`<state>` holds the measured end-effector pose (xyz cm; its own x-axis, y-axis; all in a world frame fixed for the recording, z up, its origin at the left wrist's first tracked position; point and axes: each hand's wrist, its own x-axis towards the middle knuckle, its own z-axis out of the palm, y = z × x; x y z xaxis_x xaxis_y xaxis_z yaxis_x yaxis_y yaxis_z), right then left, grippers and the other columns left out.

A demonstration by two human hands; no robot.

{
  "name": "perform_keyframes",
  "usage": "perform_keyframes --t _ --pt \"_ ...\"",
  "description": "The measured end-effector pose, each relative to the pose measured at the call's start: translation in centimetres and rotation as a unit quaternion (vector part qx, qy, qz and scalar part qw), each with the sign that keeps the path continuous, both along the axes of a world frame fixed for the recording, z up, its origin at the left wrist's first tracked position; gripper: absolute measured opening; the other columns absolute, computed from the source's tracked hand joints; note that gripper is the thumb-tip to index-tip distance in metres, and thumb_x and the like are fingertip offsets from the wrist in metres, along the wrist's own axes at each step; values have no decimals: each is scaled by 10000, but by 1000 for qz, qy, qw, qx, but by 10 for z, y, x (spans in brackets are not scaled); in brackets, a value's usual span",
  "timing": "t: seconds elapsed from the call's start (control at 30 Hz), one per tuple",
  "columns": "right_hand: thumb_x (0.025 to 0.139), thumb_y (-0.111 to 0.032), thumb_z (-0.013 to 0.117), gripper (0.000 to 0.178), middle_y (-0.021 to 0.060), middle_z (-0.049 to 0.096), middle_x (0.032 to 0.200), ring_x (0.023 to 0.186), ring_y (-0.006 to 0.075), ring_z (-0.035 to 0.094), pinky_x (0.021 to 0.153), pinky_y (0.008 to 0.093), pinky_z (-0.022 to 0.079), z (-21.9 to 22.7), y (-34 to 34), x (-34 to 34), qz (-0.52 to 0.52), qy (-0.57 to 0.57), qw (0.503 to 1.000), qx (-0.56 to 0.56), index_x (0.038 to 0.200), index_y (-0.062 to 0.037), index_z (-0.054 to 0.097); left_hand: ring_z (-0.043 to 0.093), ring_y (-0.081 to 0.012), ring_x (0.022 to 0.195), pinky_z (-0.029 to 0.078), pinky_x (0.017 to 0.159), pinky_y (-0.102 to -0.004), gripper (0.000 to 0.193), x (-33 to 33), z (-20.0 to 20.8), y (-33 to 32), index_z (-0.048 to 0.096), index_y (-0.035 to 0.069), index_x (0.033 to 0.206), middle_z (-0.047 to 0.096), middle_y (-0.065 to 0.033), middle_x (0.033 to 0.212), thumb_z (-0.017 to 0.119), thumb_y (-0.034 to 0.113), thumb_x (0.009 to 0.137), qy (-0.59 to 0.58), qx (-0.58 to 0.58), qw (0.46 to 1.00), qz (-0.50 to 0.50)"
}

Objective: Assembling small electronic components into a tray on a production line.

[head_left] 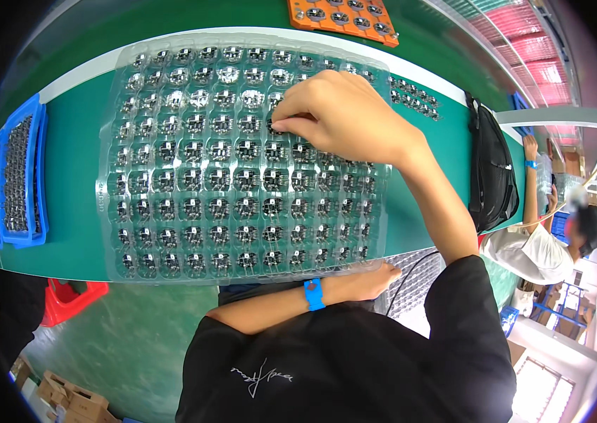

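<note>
A large clear plastic blister tray [106, 233] lies on the green table, its pockets filled with rows of small round black circuit boards [219, 179]. Over the tray's upper right part, my right hand [344, 116] is closed in a pinch. Between its thumb and forefinger, a small dark circuit board [272, 127] shows at a pocket, mostly hidden by the fingers. My left hand [372, 282], below a blue wristband [314, 294], rests low by the tray's near right corner. Its fingers are largely hidden, so its grip does not show.
Blue bins [43, 176] of boards stand at the left. An orange fixture plate [355, 20] lies at the far side. Loose boards [415, 99] and a black bag [492, 162] are at the right. More clear trays [418, 292] sit below the table edge. A co-worker [545, 247] is at the right.
</note>
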<state>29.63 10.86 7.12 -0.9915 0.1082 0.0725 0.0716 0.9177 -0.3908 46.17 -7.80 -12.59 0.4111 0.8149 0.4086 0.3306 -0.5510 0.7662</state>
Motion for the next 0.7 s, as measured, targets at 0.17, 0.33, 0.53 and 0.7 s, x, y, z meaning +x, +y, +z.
perform_keyframes --t 0.17,0.33,0.53,0.7 --pt "890 -160 712 127 139 733 809 814 358 704 725 449 544 7 -8 -5 -10 -24 1000 17 893 -59 789 545 -256 771 447 769 -343 126 8 -11 -1 519 8 1068 512 -115 848 519 88 970 73 40 996 -7" --pt "883 -169 711 119 142 722 784 756 350 701 680 471 546 3 -16 0 -33 -53 991 117 902 -86 793 666 -321 836 532 755 -457 290 1 -1 3 608 -5 1132 656 -135 941 662 92 863 22 5 1000 -10" --pt "869 -223 729 144 91 670 698 704 326 669 656 460 522 13 -24 -5 -38 38 997 54 893 -84 759 644 -404 939 523 810 -471 249 -9 10 0 538 -41 1193 623 -223 1017 534 57 964 -46 -108 991 -70" --pt "839 -199 705 149 165 723 813 830 379 715 734 506 561 -3 -27 -24 -31 -12 999 29 818 -59 750 644 -399 937 521 809 -466 248 -13 15 2 538 -47 1183 617 -222 996 548 53 956 -38 -104 991 -71"
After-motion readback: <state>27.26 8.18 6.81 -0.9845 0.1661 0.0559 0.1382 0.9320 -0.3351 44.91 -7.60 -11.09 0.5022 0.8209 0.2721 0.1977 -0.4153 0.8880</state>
